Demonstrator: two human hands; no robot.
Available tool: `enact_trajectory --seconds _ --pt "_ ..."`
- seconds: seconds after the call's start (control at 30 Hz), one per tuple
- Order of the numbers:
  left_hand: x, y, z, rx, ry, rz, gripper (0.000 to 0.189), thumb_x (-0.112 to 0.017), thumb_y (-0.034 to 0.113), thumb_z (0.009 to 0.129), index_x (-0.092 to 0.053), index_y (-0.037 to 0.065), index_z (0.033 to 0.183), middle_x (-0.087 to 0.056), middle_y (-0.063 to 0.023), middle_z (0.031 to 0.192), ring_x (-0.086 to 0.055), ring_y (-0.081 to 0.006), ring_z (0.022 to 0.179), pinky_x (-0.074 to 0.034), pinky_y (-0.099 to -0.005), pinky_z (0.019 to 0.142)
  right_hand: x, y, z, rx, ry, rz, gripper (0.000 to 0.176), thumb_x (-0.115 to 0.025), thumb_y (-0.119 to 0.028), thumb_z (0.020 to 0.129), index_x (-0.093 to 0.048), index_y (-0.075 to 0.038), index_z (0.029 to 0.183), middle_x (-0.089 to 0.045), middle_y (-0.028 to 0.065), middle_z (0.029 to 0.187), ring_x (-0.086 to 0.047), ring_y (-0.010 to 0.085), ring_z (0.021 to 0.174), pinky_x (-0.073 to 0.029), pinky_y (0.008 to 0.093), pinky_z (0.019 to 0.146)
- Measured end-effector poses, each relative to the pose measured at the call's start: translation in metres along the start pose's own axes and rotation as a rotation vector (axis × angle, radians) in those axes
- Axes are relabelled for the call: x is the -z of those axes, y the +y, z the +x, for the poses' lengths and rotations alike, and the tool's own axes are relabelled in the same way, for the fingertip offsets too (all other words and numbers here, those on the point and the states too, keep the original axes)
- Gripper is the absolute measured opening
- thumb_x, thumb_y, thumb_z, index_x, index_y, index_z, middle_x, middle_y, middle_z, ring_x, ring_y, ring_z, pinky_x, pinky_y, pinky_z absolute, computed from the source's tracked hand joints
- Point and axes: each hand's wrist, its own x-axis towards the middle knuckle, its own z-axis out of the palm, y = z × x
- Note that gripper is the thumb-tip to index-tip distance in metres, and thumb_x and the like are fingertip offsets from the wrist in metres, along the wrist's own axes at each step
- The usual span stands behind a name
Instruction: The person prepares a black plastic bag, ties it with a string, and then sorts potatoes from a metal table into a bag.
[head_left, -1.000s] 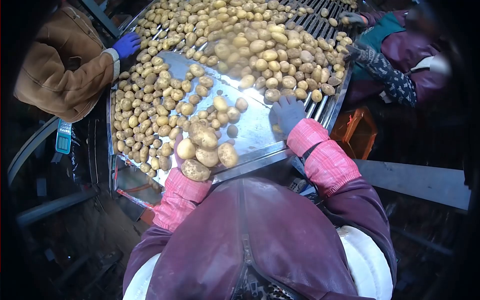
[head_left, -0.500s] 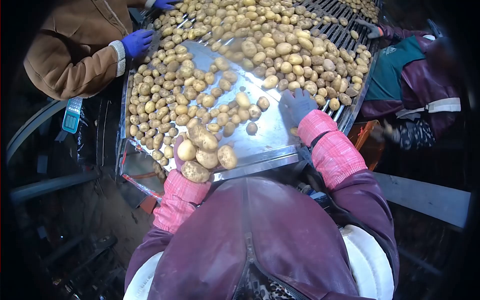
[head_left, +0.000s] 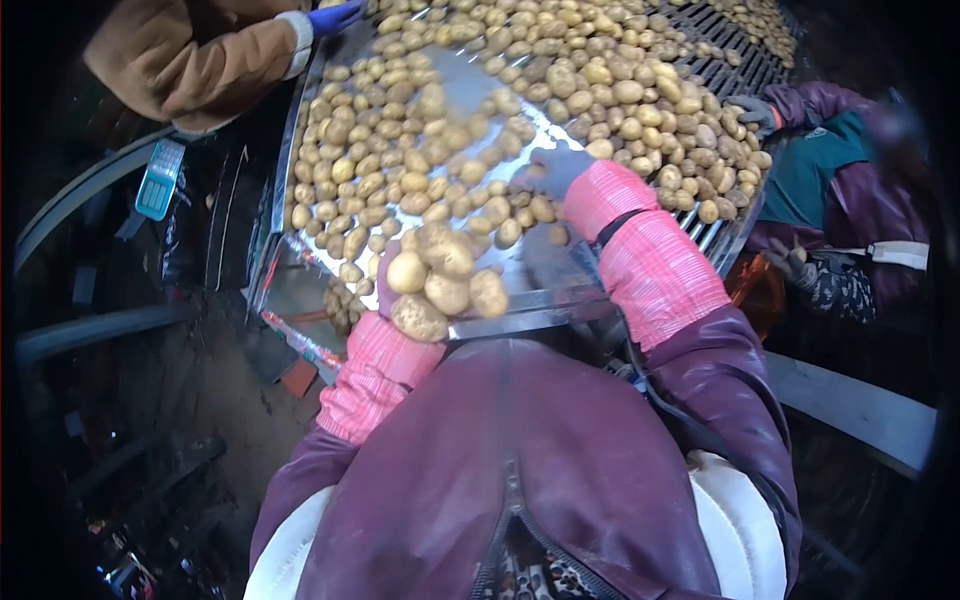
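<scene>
A cluster of large potatoes is gathered in my left hand at the near edge of the metal table. Those potatoes cover most of its fingers, and one overlaps the pink cuff. My right hand, in a grey glove, is over the metal surface at the edge of the smaller potatoes. Motion smears its fingers, and the potatoes beside them are blurred too. A larger heap of potatoes lies just beyond my right hand.
Across the table at left, a person in a brown sleeve has a blue-gloved hand by the potatoes. Another person's gloved hand touches the heap at right. Slatted bars run along the back right. A teal device hangs at left.
My right hand has moved left and away from me over the metal, and small potatoes have spread over the bare patch. The left co-worker's nearer blue glove has moved away. The view has shifted slightly.
</scene>
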Motion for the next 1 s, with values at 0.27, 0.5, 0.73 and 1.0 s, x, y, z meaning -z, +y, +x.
enact_trajectory --seconds 0.27,0.5,0.73,1.0 --pt "0.019 0.007 -0.003 0.064 -0.040 -0.207 0.066 -0.027 0.055 0.096 -0.052 0.003 0.127 -0.058 -0.0230 0.117 -0.056 -0.0463 0.110 -0.047 -0.0619 0.092 -0.016 0.006 -0.004 0.078 0.033 -0.080 0.071 -0.075 -0.055 0.073 -0.054 -0.013 0.126 -0.055 0.0200 0.125 -0.055 0.0358 0.114 -0.046 0.0462 0.096" --pt "-0.003 0.010 0.010 0.484 -0.292 -0.595 0.047 -0.047 0.033 0.093 -0.045 0.003 0.128 -0.059 -0.0105 0.106 -0.054 -0.0295 0.092 -0.049 -0.0484 0.074 -0.050 0.015 -0.051 0.081 0.181 1.333 0.060 -0.079 -0.012 0.077 -0.052 0.002 0.129 -0.059 0.0099 0.122 -0.059 0.0186 0.108 -0.052 0.0285 0.088" --pt "-0.040 -0.034 0.019 1.191 -0.186 -0.800 0.050 -0.056 0.022 0.090 -0.036 0.003 0.132 -0.057 0.0001 0.098 -0.049 -0.0061 0.081 -0.044 -0.0279 0.061 -0.085 0.015 -0.162 0.179 0.258 1.199 0.055 -0.073 -0.020 0.075 -0.056 -0.002 0.124 -0.060 0.0118 0.114 -0.057 0.0215 0.107 -0.047 0.0356 0.095" --pt "-0.029 -0.185 0.063 1.907 -0.228 -0.403 0.026 -0.044 0.028 0.099 -0.051 0.008 0.115 -0.057 -0.0058 0.104 -0.052 -0.0110 0.069 -0.045 -0.0217 0.056 -0.133 0.070 -0.269 0.144 0.468 1.603 0.052 -0.075 -0.025 0.080 -0.056 -0.004 0.123 -0.058 0.0116 0.123 -0.056 0.0230 0.114 -0.047 0.0389 0.098"
